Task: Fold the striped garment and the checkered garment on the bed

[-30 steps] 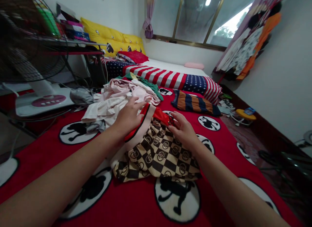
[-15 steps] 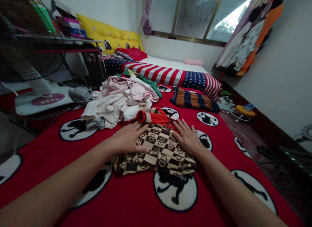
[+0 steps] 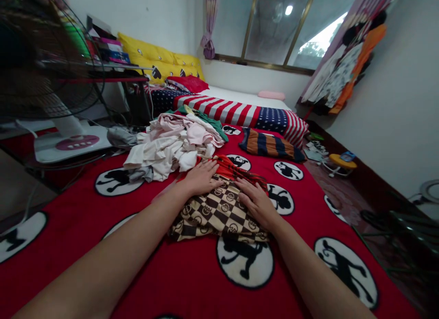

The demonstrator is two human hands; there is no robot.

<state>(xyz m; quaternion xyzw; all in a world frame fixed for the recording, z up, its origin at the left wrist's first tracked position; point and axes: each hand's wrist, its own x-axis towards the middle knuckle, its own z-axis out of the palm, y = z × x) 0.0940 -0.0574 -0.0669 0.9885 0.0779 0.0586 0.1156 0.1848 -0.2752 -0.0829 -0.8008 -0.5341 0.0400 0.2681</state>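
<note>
A brown and beige checked garment (image 3: 219,214) with a red-orange part (image 3: 228,166) at its far edge lies on the red blanket (image 3: 178,282). My left hand (image 3: 203,177) rests flat on its upper left, fingers spread over the place where red meets checks. On the upper right of the cloth lies my right hand (image 3: 255,201), palm down, fingers apart. Beyond my left hand sits a loose pile of white, pink and green clothes (image 3: 174,140). Farther right, an orange and navy striped garment (image 3: 270,145) lies flat.
A fan (image 3: 73,140) stands at the left beside a shelf with boxes. Behind is a bed with a striped, starred cover (image 3: 236,111). Clothes hang (image 3: 346,77) at the right by the window. A small yellow stool (image 3: 343,161) stands on the floor.
My left hand has moved away from me and inward over the red part. The red part is now spread wider to the right, and its rolled left end no longer shows. The view has shifted slightly.
</note>
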